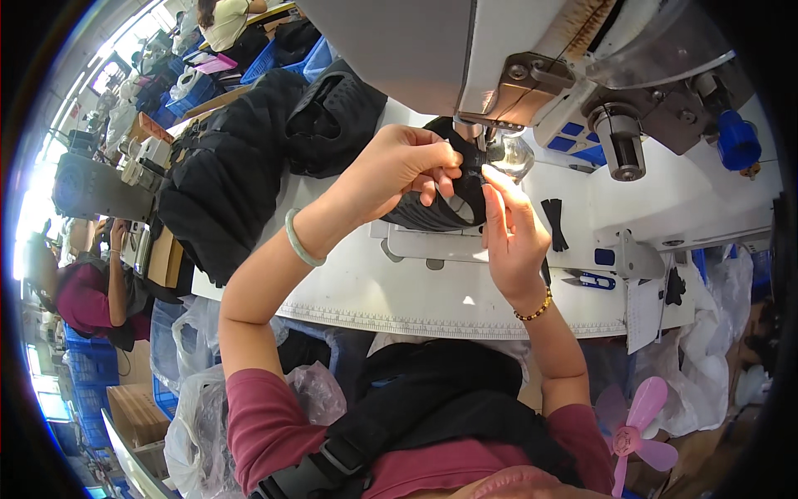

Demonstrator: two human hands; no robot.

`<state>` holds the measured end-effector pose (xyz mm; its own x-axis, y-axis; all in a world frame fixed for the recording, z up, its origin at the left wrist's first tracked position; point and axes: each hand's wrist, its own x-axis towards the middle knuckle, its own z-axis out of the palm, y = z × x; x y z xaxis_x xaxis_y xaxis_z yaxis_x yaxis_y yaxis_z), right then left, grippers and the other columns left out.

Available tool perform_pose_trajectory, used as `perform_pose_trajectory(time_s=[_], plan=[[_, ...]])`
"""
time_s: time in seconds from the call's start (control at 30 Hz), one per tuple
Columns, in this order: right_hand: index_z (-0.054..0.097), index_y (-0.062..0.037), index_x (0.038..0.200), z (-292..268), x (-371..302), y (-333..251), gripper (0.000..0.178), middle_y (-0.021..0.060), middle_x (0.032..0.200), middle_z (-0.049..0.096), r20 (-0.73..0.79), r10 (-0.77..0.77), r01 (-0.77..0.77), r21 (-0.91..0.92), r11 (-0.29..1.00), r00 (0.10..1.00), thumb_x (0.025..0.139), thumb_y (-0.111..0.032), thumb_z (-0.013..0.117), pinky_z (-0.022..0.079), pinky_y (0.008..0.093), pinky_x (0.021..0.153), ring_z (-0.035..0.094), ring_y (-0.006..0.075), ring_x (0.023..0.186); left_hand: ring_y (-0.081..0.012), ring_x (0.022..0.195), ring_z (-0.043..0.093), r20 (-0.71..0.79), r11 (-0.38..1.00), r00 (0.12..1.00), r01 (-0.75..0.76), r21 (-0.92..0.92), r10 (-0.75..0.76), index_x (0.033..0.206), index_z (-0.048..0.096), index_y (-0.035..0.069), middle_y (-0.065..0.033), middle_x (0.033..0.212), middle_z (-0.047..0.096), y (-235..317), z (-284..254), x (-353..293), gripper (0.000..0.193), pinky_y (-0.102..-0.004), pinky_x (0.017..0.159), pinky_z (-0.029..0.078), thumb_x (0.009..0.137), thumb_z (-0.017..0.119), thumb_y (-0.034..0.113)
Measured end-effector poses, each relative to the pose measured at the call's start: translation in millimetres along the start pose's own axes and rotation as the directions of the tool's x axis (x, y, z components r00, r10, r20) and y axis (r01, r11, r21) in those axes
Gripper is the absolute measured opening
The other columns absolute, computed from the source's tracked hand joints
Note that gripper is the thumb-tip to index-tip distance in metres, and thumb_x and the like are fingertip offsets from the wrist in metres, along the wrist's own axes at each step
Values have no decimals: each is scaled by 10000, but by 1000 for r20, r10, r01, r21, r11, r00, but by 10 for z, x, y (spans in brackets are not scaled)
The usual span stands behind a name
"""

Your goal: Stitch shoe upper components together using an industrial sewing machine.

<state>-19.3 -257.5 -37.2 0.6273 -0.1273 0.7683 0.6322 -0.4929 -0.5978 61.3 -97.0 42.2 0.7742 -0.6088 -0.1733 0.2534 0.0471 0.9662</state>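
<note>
Under the needle and presser foot of a white sewing machine (399, 41) lies a black fabric piece (428, 214), curved like a loop. My left hand (407, 166) pinches its edge just left of the presser foot, thumb and forefinger together. Close by on the right, my right hand (513, 229) grips the same cloth with thumb and fingertips, its other fingers loosely bent. What lies right at the fingertips is partly hidden. Black strips (554, 224) rest on the table right of my right hand, with blue-handled thread snips (592, 279) nearer to me.
A big heap of black fabric pieces (229, 179) covers the table's left side. The white table (374, 283) has a ruler strip along its front edge. A pink fan (640, 428) stands low at right. Another person (87, 291) works at far left beside blue crates (91, 366).
</note>
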Motion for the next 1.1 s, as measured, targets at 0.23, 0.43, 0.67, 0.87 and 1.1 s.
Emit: perform_pose_trajectory(time_s=[0.23,0.43,0.67,0.87,1.1], plan=[[595,-7,1114,-4,-11,4,299,121,934,653,-36,-12,10,-46,999,999,821,48,615,512,252,686,648,186,769,-105,560,589,-22,998,1000,-11,65,12,778,590,-32,-75,678,597,-13,41,25,145,-184,453,460,830,611,102],[592,-5,1121,-8,-15,-12,316,113,899,641,-11,-3,3,-38,999,1000,813,59,619,508,262,669,640,181,744,-93,555,573,-17,997,1000,-16,80,17,807,566,-16,-64,686,581,-9,45,35,152,-181,439,437,832,625,121],[579,1,1130,-19,6,-56,318,127,880,631,9,-16,16,-51,999,1000,819,63,607,508,271,659,642,197,733,-31,502,485,20,978,996,79,194,-84,823,549,-1,-19,632,511,121,48,60,153,-148,369,354,835,624,132],[575,-34,1109,-74,121,-280,276,123,781,602,45,-22,34,-288,957,999,836,-21,615,493,296,524,620,237,601,-14,455,390,40,982,993,99,164,-107,793,534,9,-3,626,481,183,77,87,131,-152,320,231,826,615,105],[583,-67,1069,-107,155,-335,243,93,679,544,99,-20,61,-440,896,995,830,-76,628,454,318,420,550,248,486,-18,450,357,30,981,982,185,53,-187,815,533,-11,-7,658,455,193,76,84,102,-152,320,206,835,581,76]])
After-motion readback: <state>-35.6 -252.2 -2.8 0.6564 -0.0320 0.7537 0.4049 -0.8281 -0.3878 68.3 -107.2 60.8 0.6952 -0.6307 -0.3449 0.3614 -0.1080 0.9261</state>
